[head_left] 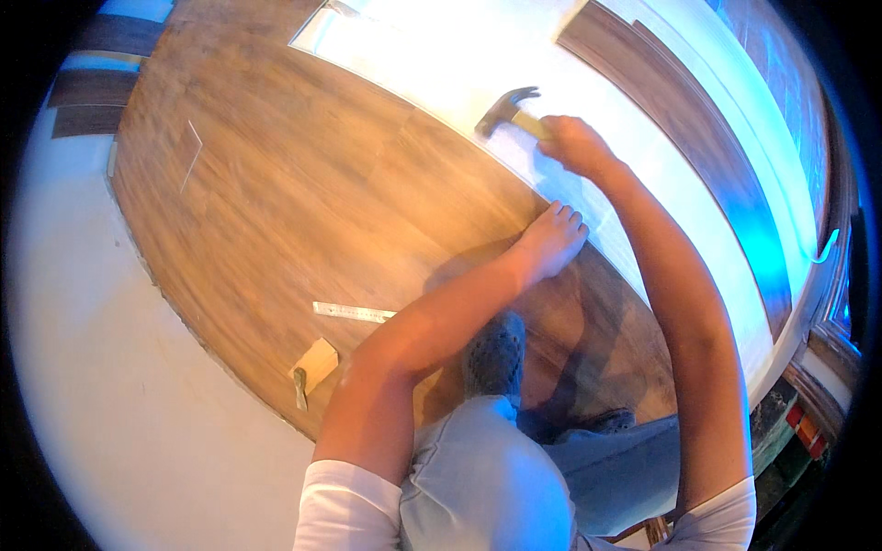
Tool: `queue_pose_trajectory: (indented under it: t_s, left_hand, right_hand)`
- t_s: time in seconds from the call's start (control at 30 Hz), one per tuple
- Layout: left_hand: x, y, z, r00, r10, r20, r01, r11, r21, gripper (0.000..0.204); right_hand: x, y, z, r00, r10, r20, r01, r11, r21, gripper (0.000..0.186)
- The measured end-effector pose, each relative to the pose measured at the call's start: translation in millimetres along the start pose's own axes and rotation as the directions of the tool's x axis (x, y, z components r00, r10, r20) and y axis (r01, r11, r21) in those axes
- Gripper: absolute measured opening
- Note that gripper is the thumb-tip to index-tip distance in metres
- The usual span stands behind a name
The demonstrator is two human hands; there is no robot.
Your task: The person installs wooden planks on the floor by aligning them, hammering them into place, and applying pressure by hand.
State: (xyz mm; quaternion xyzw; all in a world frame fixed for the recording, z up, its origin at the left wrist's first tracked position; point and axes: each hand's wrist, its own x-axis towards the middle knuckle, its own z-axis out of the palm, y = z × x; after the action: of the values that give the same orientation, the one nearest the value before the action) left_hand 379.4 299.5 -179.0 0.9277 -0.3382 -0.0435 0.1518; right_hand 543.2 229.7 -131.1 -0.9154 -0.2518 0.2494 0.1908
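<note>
Laid: brown planks (303,184), left to centre | left: white underlay (625,174), right, mostly bare | hammer (501,113) near plank edge, right hand's (574,144) fingers wrapped round it | left hand (554,241) at edge, fingers curled, pinch untellable

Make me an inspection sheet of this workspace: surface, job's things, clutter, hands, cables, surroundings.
Surface: wood floor, white ground along both long sides.
Job's things: hammer, head near the wood floor's edge.
Clutter: ruler, wood block and small tool, kind unclear.
Hands: right hand grips the hammer's handle; left hand rests at the wood floor's edge.
Cables: nothing certain; pale curved strip at right, unclear.
Surroundings: dark planks at right, short planks upper left.
</note>
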Motion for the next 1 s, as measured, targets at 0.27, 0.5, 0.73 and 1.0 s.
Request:
queue_pose_trajectory:
  t_s: [0.27, 0.5, 0.73, 1.0]
  left_hand:
    - [1.6, 1.2, 4.8, 1.0, -0.003, 0.011, 0.003, 1.0, 0.003, 0.024]
    - [6.7, -3.8, 18.1, 0.998, -0.032, 0.057, 0.034, 0.999, -0.023, 0.029]
    - [23.7, -6.1, 1.3, 0.936, -0.317, 0.153, 0.351, 0.813, -0.464, 0.048]
    - [-29.8, -42.5, 13.7, 0.816, -0.543, -0.198, 0.418, 0.79, -0.449, 0.069]
  right_hand:
    - [10.9, 2.0, 10.9, 0.999, -0.005, -0.05, 0.006, 0.999, 0.033, 0.034]
    - [11.1, -12.4, 8.6, 1.0, 0.011, 0.01, -0.011, 0.999, 0.042, 0.03]
    - [4.7, -6.0, 11.3, 1.0, 0.008, 0.015, -0.009, 0.997, 0.076, 0.031]
    - [-20.7, 26.8, 13.7, 0.993, 0.096, -0.064, -0.087, 0.989, 0.121, 0.036]
